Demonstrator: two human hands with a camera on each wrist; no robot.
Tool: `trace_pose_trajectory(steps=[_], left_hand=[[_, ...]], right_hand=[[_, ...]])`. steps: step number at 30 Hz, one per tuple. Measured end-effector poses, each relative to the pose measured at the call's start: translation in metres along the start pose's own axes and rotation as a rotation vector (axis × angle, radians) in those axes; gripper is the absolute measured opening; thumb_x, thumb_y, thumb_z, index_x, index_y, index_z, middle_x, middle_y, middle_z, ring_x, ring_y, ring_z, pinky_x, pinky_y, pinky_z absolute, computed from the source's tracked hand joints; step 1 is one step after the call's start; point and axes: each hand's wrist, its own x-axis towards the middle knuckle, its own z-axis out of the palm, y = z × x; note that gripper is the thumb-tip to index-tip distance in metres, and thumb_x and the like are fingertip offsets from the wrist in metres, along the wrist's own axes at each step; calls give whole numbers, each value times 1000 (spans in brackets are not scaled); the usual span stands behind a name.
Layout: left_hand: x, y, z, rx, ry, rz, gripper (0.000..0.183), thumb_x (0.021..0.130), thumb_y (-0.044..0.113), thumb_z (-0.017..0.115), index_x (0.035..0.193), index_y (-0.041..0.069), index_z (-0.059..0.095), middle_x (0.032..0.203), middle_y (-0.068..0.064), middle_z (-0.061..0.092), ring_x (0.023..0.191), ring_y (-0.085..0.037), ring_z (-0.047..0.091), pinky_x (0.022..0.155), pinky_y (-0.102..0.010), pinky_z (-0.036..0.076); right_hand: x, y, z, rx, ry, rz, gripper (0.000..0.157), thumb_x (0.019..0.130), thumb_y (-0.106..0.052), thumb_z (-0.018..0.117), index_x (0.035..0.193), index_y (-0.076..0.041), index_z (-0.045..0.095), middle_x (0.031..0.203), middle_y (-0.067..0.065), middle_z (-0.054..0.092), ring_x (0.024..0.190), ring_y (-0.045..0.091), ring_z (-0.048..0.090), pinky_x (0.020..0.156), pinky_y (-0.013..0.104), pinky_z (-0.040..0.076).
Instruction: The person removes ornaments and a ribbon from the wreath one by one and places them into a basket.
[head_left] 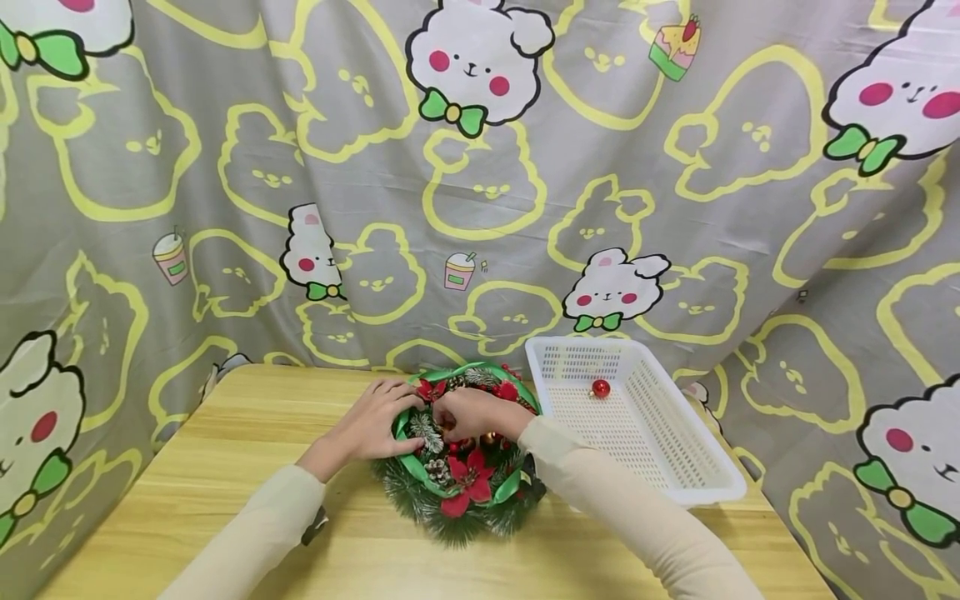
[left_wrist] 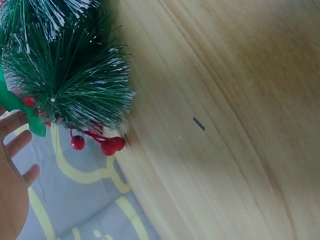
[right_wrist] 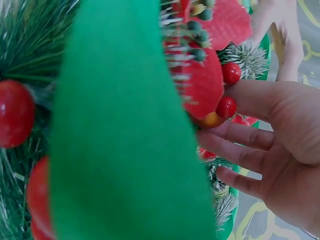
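A green wreath (head_left: pixel 457 525) with frosted needles, pine cones, red poinsettias (head_left: pixel 470 483), red berries and a green ribbon lies on the table. My left hand (head_left: pixel 375 419) rests on its left side, thumb and fingers spread over the rim. In the left wrist view the left hand's fingers (left_wrist: pixel 19 144) lie fairly straight beside the ribbon. Over the wreath's middle, my right hand (head_left: pixel 472 412) reaches in with curled fingers. The right wrist view shows it pinching a small orange-gold ball (right_wrist: pixel 212 120) between thumb and fingers, partly hidden behind red petals and berries.
A white perforated plastic basket (head_left: pixel 693 437) stands right of the wreath, with a shiny red bauble (head_left: pixel 601 388) inside. The wooden table (head_left: pixel 247 400) meets a patterned grey curtain (head_left: pixel 510 208) at the back. A small dark sliver (left_wrist: pixel 199 123) lies on the tabletop.
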Motion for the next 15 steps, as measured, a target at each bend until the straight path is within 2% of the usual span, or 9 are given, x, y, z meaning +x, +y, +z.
trace_pose_trajectory(steps=[4, 9, 15], left_hand=[[-1, 1, 1, 2, 4, -2, 52, 77, 63, 60, 108, 22, 63, 118, 2, 58, 119, -25, 46, 104, -49, 32], [-2, 1, 2, -5, 2, -3, 52, 77, 63, 60, 108, 21, 63, 117, 3, 58, 118, -24, 46, 104, -48, 32], [1, 0, 2, -10, 9, -6, 54, 76, 64, 60, 108, 21, 63, 117, 2, 58, 117, -25, 47, 103, -49, 33]], right_hand=[[-1, -2, -4, 6, 15, 4, 13, 84, -17, 69, 96, -16, 66, 78, -6, 62, 59, 5, 52, 59, 18, 43], [-1, -7, -11, -39, 30, 23, 16, 82, -21, 72, 97, -18, 68, 85, -7, 65, 67, 2, 56, 62, 18, 46], [0, -9, -24, -91, 88, 13, 20, 82, -22, 73, 101, -19, 70, 91, -7, 67, 71, 3, 57, 62, 19, 47]])
